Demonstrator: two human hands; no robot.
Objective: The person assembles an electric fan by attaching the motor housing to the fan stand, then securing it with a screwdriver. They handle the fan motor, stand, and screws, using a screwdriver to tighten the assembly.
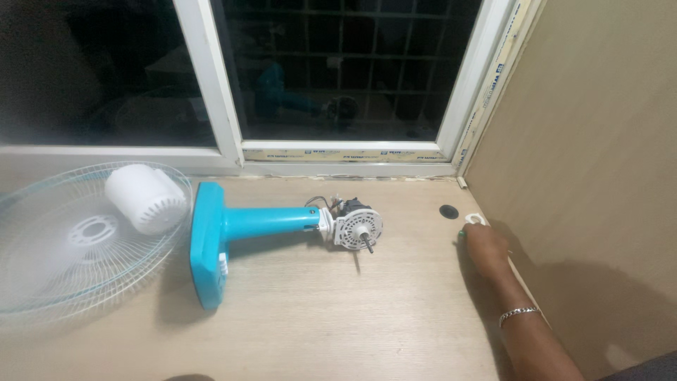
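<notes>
Pale wood-grain surface (338, 317) is seen under a dark window (338, 70), with a beige wall at the right. At its far right edge a small white ring-shaped part (477, 219) lies beside the wall, and the right hand (484, 245) rests on it; the fingers are curled, though whether the ring is actually gripped cannot be told. It is judged light, rigid and smooth, best pinched by its rim. Nearby a round dark hole (448, 211) is cut. Further left lie a blue fan stand (240, 229) with exposed motor (356, 226), a white motor cover (144, 197) and a wire fan guard (63, 247). No left hand is seen.
</notes>
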